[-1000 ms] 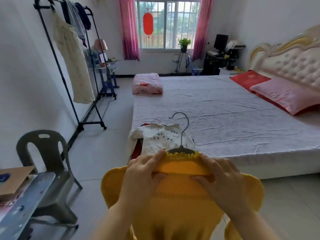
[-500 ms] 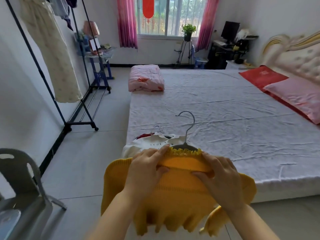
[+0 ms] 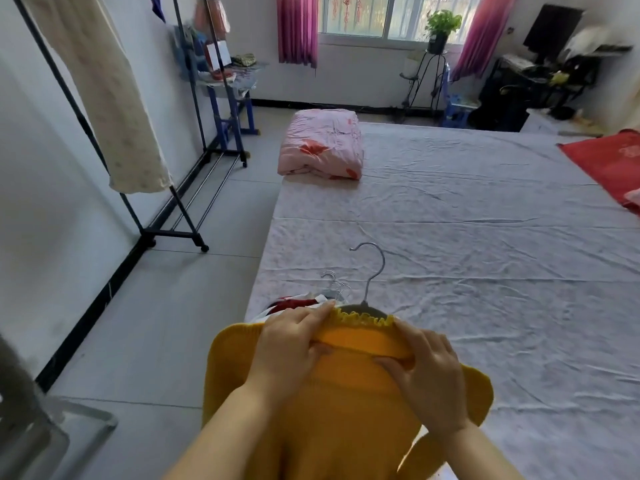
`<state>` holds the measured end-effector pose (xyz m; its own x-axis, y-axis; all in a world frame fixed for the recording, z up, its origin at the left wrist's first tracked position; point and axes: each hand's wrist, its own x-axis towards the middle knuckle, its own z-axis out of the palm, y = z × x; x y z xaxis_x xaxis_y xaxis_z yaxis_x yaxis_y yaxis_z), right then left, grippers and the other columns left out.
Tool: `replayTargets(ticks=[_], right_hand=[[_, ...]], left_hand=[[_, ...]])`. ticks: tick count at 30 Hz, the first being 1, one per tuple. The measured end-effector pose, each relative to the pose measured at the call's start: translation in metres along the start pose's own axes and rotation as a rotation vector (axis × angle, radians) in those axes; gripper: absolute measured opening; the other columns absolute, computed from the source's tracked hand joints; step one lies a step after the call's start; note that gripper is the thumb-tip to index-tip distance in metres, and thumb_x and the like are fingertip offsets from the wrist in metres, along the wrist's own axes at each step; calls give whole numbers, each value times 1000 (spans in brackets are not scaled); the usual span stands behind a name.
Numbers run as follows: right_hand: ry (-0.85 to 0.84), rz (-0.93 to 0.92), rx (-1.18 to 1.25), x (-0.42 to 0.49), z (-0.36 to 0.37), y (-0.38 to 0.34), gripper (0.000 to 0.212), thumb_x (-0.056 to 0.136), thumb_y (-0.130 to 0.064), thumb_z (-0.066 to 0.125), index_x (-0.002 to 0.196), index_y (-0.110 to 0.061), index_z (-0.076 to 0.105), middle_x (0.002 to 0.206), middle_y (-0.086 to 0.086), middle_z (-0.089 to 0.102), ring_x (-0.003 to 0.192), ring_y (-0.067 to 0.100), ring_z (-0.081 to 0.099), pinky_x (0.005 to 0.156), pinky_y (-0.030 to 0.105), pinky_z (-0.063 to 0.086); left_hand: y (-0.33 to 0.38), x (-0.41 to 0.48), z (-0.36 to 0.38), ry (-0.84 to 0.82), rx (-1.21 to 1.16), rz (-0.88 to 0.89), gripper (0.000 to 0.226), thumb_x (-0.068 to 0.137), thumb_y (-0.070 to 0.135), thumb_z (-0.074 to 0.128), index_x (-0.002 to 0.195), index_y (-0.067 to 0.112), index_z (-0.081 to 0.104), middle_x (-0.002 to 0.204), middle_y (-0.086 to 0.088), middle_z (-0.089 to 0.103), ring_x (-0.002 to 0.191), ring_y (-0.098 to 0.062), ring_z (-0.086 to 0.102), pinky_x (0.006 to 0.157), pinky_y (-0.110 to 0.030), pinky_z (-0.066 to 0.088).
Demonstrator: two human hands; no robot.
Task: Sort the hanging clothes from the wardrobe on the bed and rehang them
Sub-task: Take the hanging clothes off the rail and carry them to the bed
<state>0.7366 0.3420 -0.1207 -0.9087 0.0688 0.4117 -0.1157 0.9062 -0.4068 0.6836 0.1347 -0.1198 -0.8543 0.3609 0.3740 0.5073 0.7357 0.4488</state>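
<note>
Both hands grip yellow sweater (image 3: 346,410) at shoulders: left hand (image 3: 287,351), right hand (image 3: 427,372). Hanger (image 3: 372,271) hook above collar, over near bed (image 3: 485,237) edge.

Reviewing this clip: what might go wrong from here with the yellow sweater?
The left hand and right hand grip the yellow sweater at its shoulders only, so the hanger might slip crooked inside. The clothes pile sits at the bed edge beside it; a careless lift may drag it to the floor.

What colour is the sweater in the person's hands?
The sweater is mustard yellow, seen best in the head view.
</note>
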Motion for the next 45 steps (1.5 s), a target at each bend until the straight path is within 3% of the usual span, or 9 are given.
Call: replayTargets(ticks=[4,7,9,14,20,26,33,42,45], right_hand=[[-115,33,19,49,45,42,53,77,-53,55,120,-23,48,95,5,69,82,27,66,72,41,54],[-337,187,-58,82,89,64,67,83,-42,63,141,-30,32,130,1,51,119,24,49,98,42,39],[-426,275,-44,95,114,75,70,86,-43,60,144,-33,23,141,-1,38,129,21,37,105,38,34],[-558,273,20,80,138,97,61,87,-39,59,141,-27,33,141,-3,39,129,18,36,106,32,34],[-625,345,49,50,126,118,57,88,-38,58,139,-24,38,137,-4,42,127,15,38,105,27,34],[-565,463,43,34,90,125,53,89,-37,55,138,-25,38,137,-6,42,127,15,38,104,28,34],[-425,617,4,8,40,127,47,88,-40,53,133,-28,44,130,-5,49,119,15,44,98,28,37],[-169,1013,-193,-111,-42,66,46,89,-35,54,133,-29,42,130,-3,46,120,17,44,98,25,35],[-55,1203,-269,-181,-68,20,46,88,-37,54,132,-30,43,130,-6,47,120,15,45,97,24,35]], left_hand=[[-24,52,45,-124,74,-149,61,83,35,65,139,33,38,126,6,57,117,-17,50,100,-33,35],[-42,77,78,-163,228,-357,64,87,36,57,142,34,24,139,9,42,128,-14,36,107,-31,24],[-51,83,97,-213,237,-473,69,87,38,57,145,31,19,144,6,34,133,-16,30,110,-34,22],[-58,70,121,-369,299,-519,66,89,42,52,145,28,21,145,7,33,133,-14,28,112,-34,18],[-45,68,121,-408,324,-482,54,92,41,47,141,28,30,141,9,37,129,-12,33,109,-30,20],[-13,92,119,-441,327,-316,52,91,40,47,140,28,32,141,10,37,130,-11,33,109,-29,20],[24,109,115,-461,312,-62,43,87,38,55,128,26,50,126,8,53,114,-16,48,95,-27,35],[95,77,101,-751,238,447,46,91,42,46,135,32,36,138,10,41,127,-16,38,105,-31,28],[123,46,94,-803,228,643,45,91,45,46,134,33,36,134,10,44,124,-15,42,99,-30,31]])
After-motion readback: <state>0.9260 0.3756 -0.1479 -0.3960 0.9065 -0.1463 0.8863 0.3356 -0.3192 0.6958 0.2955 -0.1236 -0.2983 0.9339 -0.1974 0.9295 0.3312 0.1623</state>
